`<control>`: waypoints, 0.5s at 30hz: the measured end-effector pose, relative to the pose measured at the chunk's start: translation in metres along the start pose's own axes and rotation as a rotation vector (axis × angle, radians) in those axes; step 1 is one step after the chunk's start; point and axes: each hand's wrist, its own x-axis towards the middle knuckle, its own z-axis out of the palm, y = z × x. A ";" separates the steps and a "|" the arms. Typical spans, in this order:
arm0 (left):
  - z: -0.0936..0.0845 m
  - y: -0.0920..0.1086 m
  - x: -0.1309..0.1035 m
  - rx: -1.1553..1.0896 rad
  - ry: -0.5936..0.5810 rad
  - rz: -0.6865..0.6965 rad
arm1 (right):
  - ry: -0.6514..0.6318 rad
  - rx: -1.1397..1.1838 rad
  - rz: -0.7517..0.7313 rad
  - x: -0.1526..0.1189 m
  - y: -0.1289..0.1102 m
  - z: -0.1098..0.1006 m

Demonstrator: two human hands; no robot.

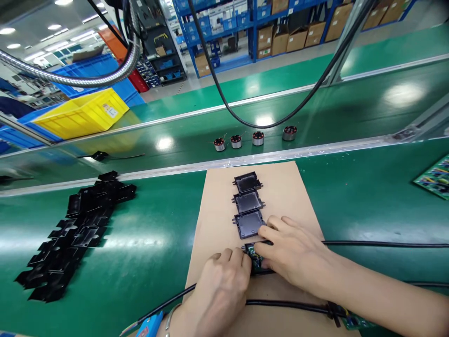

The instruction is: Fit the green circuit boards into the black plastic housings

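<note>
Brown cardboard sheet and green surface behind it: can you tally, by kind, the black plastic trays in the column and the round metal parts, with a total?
Open black plastic trays without a board: 3
Black plastic tray with a green circuit board: 1
Short silver metal cylinders with red-and-black tops: 4
Total: 8

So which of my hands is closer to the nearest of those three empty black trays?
Your right hand: its fingertips are at that tray's near right corner. Your left hand sits closer to you, beside the circuit board.
</note>
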 end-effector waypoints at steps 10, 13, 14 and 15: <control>-0.006 -0.007 -0.004 -0.272 0.038 -0.106 | -0.071 -0.019 -0.083 0.002 0.006 -0.008; -0.013 -0.018 -0.005 -0.432 0.046 -0.044 | -0.079 -0.014 -0.147 0.001 0.009 -0.008; -0.014 -0.022 -0.004 -0.445 0.047 -0.001 | -0.078 -0.018 -0.150 0.001 0.010 -0.008; -0.015 -0.025 -0.004 -0.438 0.043 0.040 | -0.080 -0.026 -0.150 0.002 0.009 -0.008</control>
